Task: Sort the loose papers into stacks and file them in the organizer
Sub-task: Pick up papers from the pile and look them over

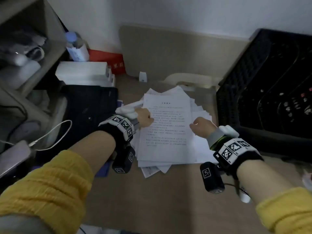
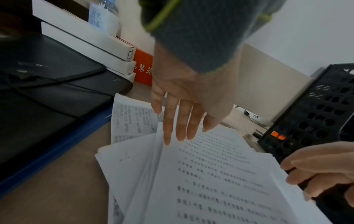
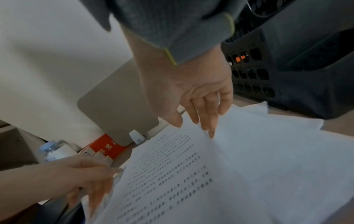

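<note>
While papers (image 1: 166, 125) lie unsorted on the counter (image 1: 160, 191), nothing is filed; organizer (image 1: 270, 92) awaits. Left hand (image 1: 144, 117) and right hand (image 1: 201, 126) rest flat-fingered on the top sheet, gripping nothing.

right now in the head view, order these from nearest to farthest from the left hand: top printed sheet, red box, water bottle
1. Top printed sheet: the left hand touches its left edge.
2. Red box: farther back, against the wall, behind the white boxes.
3. Water bottle: farthest, back left by the shelf.
</note>
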A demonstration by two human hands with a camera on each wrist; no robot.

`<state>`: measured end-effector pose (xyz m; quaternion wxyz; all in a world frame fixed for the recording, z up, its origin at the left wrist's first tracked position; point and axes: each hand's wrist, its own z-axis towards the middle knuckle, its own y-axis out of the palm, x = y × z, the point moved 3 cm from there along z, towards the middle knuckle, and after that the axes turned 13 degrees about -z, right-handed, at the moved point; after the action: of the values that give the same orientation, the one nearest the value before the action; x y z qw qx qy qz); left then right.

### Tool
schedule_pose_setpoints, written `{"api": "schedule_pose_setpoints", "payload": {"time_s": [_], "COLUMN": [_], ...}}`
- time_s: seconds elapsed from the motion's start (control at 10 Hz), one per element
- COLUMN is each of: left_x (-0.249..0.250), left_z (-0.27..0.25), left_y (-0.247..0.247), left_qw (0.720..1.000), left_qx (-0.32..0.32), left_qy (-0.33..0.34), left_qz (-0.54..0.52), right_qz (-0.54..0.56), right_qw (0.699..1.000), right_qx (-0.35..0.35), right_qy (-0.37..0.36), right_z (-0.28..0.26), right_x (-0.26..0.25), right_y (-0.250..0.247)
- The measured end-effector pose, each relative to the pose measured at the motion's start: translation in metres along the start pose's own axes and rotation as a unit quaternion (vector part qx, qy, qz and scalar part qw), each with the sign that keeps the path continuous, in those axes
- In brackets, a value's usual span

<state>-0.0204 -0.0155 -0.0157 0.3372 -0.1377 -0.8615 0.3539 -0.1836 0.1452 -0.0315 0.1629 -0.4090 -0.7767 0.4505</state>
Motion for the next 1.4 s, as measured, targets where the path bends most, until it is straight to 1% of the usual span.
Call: {"api": "schedule_pose_setpoints", "payload": {"time_s": [0.1,0.2,0.3,0.4,0.5,0.6,0.7,0.8,0.9,1.0,1.1,1.2,1.3,1.4], "left_x": [-0.018,-0.034,-0.041,-0.044,-0.043,-0.045,-0.05,-0.057,-0.061,-0.066,-0.071,-0.08,-0.082,-0.074], "left_z": [0.016,0.029,0.031,0.032,0.034,0.029,0.015,-0.012,-0.038,-0.072,-0.083,-0.086,-0.083,-0.086], "left_y": [0.005,0.017,0.026,0.036,0.04,0.048,0.06,0.075,0.09,0.101,0.108,0.111,0.105,0.1], "left_qw": [0.998,0.996,0.994,0.994,0.993,0.992,0.99,0.984,0.986,0.987,0.984,0.978,0.971,0.96], "left_qx": [0.041,0.065,0.082,0.104,0.114,0.112,0.137,0.167,0.154,0.143,0.161,0.17,0.176,0.223], "left_qy": [-0.039,-0.056,-0.049,-0.035,-0.041,-0.044,-0.042,-0.04,-0.048,-0.039,-0.034,-0.014,0.037,0.073], "left_qz": [0.017,0.035,0.046,0.029,0.011,0.041,-0.006,-0.036,-0.045,-0.06,-0.065,-0.118,-0.16,-0.152], "right_qz": [0.006,-0.008,-0.044,-0.053,-0.079,-0.064,-0.065,-0.011,0.091,0.106,0.149,0.202,0.234,0.263], "right_qw": [1.0,1.0,0.998,0.996,0.994,0.996,0.991,0.981,0.968,0.94,0.913,0.895,0.873,0.852], "right_qx": [0.024,0.013,0.036,0.072,0.067,0.056,0.098,0.171,0.216,0.312,0.368,0.381,0.404,0.421], "right_qy": [-0.004,-0.003,-0.011,-0.019,-0.031,-0.038,-0.061,-0.089,-0.087,-0.089,-0.096,-0.117,-0.142,-0.167], "right_z": [0.027,0.04,0.046,0.046,0.047,0.041,0.027,0.001,-0.023,-0.063,-0.083,-0.097,-0.108,-0.111], "right_x": [0.007,0.008,0.009,0.007,0.004,0.005,0.007,0.006,0.003,-0.001,0.004,0.011,0.013,0.015], "right_y": [0.015,0.028,0.038,0.045,0.039,0.038,0.041,0.047,0.055,0.061,0.065,0.068,0.067,0.064]}}
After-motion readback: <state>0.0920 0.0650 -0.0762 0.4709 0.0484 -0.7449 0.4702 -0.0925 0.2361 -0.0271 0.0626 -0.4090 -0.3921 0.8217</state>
